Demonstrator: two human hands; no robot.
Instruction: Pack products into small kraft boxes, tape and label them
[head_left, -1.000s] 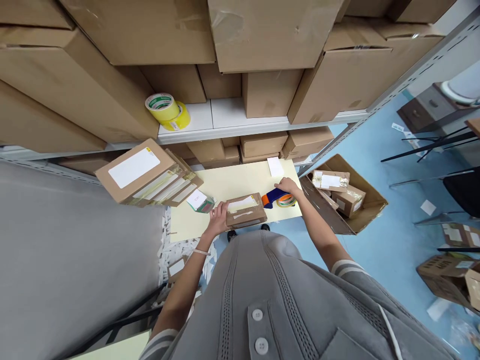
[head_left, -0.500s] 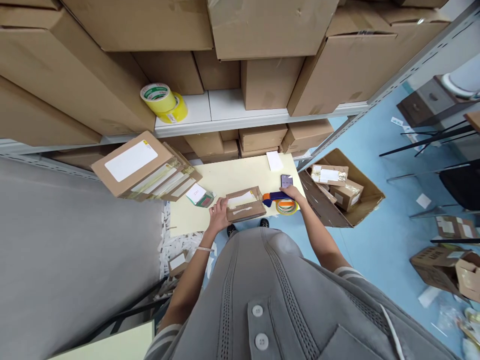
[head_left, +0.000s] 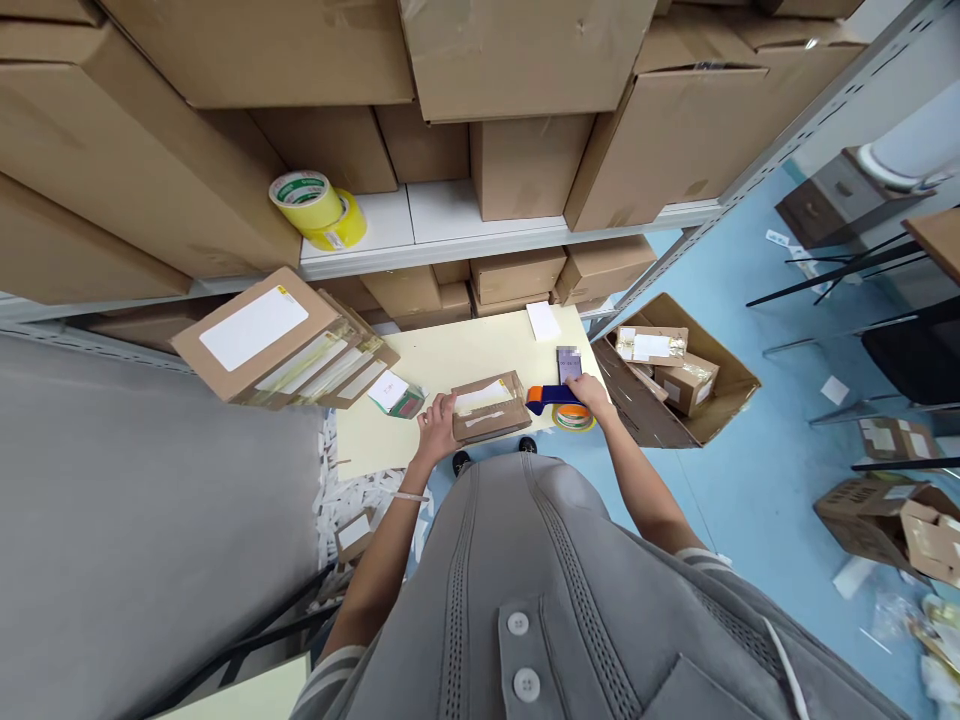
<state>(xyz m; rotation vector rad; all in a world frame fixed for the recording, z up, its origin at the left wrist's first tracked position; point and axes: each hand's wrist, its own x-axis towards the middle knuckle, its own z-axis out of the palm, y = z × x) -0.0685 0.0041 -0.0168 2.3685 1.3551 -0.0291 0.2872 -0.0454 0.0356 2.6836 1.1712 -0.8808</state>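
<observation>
A small flat cardboard box (head_left: 491, 425) with a white label and clear tape lies on the cream table at its near edge. My left hand (head_left: 437, 430) grips its left end, the thumb and fingers round the edge. Right of the box, my right hand (head_left: 592, 397) is closed on the handle of a blue and orange tape dispenser (head_left: 553, 396). Its roll of tape (head_left: 574, 417) hangs below the handle, and its orange head is close to the box's right end. A phone (head_left: 568, 364) lies just beyond my right hand.
Leaning boxes (head_left: 262, 335) with labels stand left, beside a small green and white box (head_left: 396, 393). White paper (head_left: 543, 321) lies at the table's back. A large open carton (head_left: 720, 400) holding parcels stands right. Tape rolls (head_left: 319, 210) sit on the shelf (head_left: 450, 215) above.
The tape dispenser has turned slightly in my right hand, its orange head showing more. My left hand stays on the box. The whole view has shifted a little.
</observation>
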